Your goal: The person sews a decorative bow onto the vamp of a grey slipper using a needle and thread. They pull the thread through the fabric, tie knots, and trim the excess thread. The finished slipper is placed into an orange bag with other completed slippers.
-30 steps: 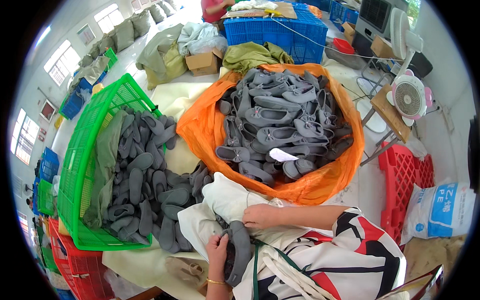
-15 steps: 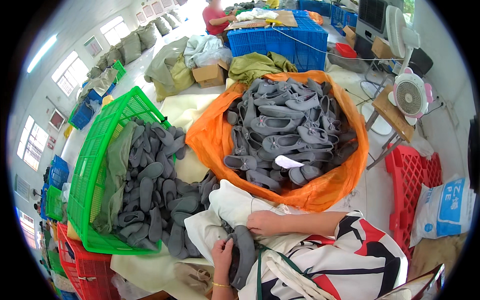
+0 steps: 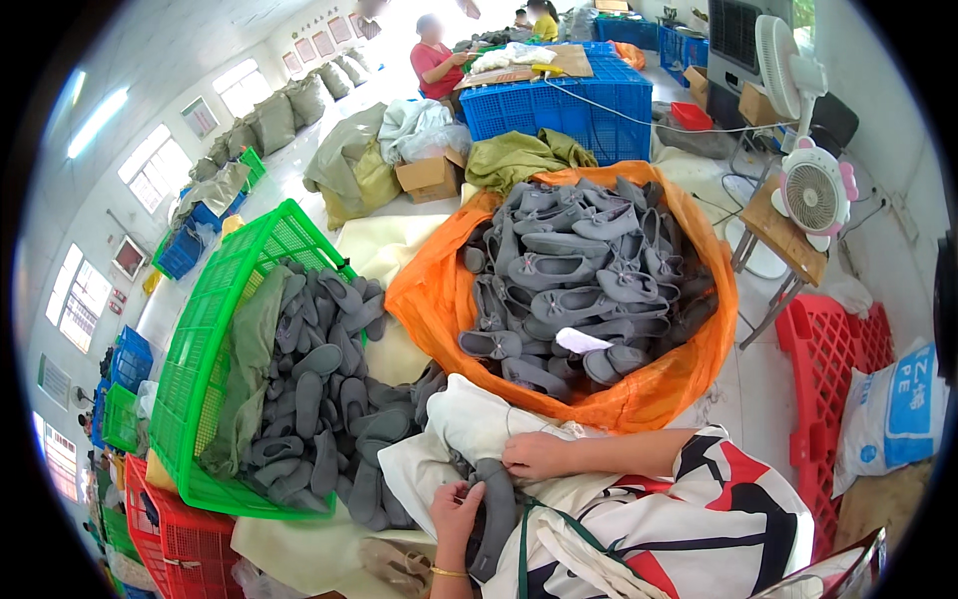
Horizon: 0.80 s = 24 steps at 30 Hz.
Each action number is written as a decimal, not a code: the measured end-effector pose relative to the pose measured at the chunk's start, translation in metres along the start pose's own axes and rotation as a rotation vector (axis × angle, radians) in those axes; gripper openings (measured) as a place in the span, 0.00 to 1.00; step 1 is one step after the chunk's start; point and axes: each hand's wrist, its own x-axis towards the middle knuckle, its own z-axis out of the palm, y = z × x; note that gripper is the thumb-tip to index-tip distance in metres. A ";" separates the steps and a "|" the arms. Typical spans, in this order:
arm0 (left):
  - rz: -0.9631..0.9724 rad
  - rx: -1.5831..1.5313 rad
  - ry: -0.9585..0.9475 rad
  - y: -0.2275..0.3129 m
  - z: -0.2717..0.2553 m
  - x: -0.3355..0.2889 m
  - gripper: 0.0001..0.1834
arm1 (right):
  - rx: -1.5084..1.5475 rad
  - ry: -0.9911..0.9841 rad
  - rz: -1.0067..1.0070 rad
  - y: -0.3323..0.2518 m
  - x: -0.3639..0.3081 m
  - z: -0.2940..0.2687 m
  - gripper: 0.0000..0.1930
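On my lap lies a grey flat shoe (image 3: 494, 524), its length pointing toward me. The fingers of my left hand (image 3: 459, 511) pinch its rim from the left side. Just beyond the shoe's far end is my right hand (image 3: 536, 455), fingers curled over the white cloth (image 3: 469, 411) spread on my lap. What those fingers hold, if anything, is hidden. In front sits an orange sack (image 3: 639, 399) heaped with grey shoes (image 3: 574, 268), several with small bows. A white scrap (image 3: 582, 340) rests on that heap.
At left a tipped green crate (image 3: 190, 399) spills grey shoes (image 3: 309, 399). Red crates (image 3: 190, 544) stand below it. To the right are a small fan (image 3: 813, 190) on a wooden stool (image 3: 778, 235), a red plastic pallet (image 3: 818, 349) and a white bag (image 3: 888, 419). Another person (image 3: 436, 65) sits far ahead.
The whole view has shifted slightly down and to the right. My left fingers have shifted a little on the shoe's rim; my right hand stays near its far end.
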 end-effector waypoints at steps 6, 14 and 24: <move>-0.106 -0.039 -0.041 -0.027 0.005 0.017 0.17 | 0.068 -0.008 0.035 -0.007 0.000 -0.006 0.07; -0.063 0.028 0.062 0.010 -0.003 0.007 0.21 | 0.248 0.059 0.057 -0.041 -0.003 -0.026 0.07; -0.553 -0.321 -0.241 0.034 -0.016 0.000 0.07 | 0.016 -0.015 -0.253 -0.055 0.016 0.003 0.09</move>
